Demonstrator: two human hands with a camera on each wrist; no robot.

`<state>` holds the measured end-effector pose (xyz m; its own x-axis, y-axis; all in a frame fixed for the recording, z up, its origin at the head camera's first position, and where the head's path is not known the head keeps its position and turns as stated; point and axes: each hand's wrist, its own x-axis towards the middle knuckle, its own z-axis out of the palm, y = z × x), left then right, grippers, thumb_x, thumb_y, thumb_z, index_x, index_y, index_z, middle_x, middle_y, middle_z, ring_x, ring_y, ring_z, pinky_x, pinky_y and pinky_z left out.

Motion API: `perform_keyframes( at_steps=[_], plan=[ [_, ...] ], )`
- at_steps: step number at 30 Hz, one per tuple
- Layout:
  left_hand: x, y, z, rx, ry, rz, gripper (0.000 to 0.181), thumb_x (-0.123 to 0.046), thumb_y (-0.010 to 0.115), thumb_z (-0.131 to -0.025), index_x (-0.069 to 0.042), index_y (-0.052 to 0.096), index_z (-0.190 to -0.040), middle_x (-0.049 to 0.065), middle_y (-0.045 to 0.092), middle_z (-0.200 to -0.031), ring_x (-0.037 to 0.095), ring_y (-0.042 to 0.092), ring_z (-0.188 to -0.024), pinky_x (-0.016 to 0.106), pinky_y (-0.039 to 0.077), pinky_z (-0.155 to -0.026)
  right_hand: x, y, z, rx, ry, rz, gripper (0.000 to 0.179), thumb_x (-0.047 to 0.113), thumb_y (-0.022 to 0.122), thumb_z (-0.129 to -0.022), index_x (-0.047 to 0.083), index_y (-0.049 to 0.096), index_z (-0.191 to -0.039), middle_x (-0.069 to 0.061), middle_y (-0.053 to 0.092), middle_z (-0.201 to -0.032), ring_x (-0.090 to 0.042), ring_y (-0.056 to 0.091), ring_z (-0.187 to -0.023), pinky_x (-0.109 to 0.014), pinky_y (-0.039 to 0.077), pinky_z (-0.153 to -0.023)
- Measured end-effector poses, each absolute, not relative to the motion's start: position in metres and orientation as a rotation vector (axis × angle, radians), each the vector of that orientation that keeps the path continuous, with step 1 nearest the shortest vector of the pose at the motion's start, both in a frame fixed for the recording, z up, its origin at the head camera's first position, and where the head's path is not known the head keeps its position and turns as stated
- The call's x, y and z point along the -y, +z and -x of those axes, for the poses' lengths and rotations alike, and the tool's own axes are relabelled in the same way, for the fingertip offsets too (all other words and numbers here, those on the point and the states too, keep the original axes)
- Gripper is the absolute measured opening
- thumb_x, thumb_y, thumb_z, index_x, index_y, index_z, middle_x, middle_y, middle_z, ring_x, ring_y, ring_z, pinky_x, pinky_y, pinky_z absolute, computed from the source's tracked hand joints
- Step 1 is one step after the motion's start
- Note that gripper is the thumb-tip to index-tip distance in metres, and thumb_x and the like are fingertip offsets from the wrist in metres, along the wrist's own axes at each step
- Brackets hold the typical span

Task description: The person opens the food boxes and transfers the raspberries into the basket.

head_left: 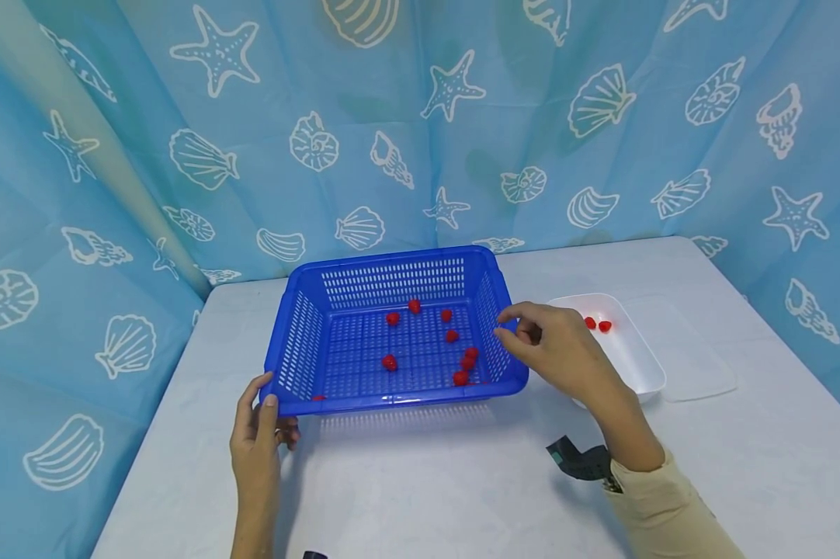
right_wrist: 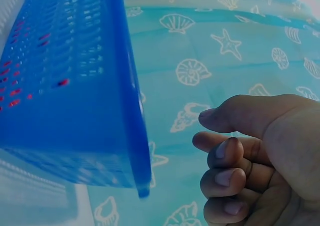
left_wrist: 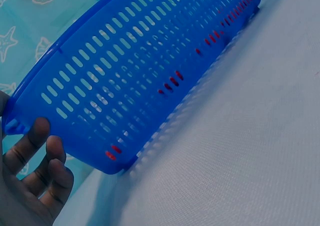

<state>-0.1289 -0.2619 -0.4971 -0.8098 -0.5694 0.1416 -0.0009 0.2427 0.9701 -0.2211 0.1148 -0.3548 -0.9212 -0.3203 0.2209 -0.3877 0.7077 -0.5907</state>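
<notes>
A blue plastic basket (head_left: 392, 401) with slotted walls holds several small red berries (head_left: 390, 362), most of them scattered toward its right half. My left hand (head_left: 258, 439) grips the rim at the near left corner; in the left wrist view its fingers (left_wrist: 52, 156) curl beneath that rim. Above the basket's right edge hovers my right hand (head_left: 567, 349), fingers loosely curled. The right wrist view shows a gap between thumb and forefinger, with nothing held, and the hand (right_wrist: 270, 156) apart from the basket wall (right_wrist: 75, 121).
Right of the basket stands a white tub (head_left: 633, 353) with red berries in it, partly hidden by my right hand. A clear flat lid (head_left: 692, 349) lies beside it on the white table (head_left: 420, 489). Behind hangs a blue seashell-patterned curtain (head_left: 392, 93).
</notes>
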Motion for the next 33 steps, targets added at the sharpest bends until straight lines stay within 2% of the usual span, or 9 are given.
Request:
perform_keyframes(
  at_steps=[8, 20, 33],
  plan=[
    [0.257, -0.488, 0.126, 2.069, -1.582, -0.537, 0.043, -0.058, 0.041, -0.090, -0.045, 0.042, -0.131, 0.008, 0.059, -0.089, 0.028, 0.057, -0.065, 0.031, 0.048, -0.051, -0.125, -0.354, 0.225, 2.762, 0.967, -0.575, 0.021, 0.029, 0.062, -0.088, 0.015, 0.064, -0.104, 0.002, 0.048, -0.065, -0.014, 0.047, -0.061, -0.026, 0.039, -0.049],
    [0.261, -0.498, 0.129, 2.066, -1.559, -0.555, 0.041, -0.056, 0.041, -0.091, -0.046, 0.041, -0.130, 0.006, 0.060, -0.090, 0.026, 0.057, -0.066, 0.031, 0.048, -0.050, -0.137, -0.356, 0.233, 2.755, 0.931, -0.506, 0.018, 0.028, 0.061, -0.089, 0.016, 0.065, -0.102, 0.001, 0.049, -0.065, -0.015, 0.046, -0.061, -0.028, 0.040, -0.050],
    [0.260, -0.496, 0.129, 2.067, -1.557, -0.544, 0.040, -0.055, 0.041, -0.091, -0.046, 0.042, -0.130, 0.006, 0.059, -0.090, 0.027, 0.057, -0.065, 0.030, 0.048, -0.050, -0.161, -0.363, 0.247, 2.730, 0.887, -0.398, 0.017, 0.024, 0.059, -0.088, 0.013, 0.065, -0.099, -0.001, 0.049, -0.065, -0.016, 0.044, -0.057, -0.029, 0.035, -0.046]
  ],
)
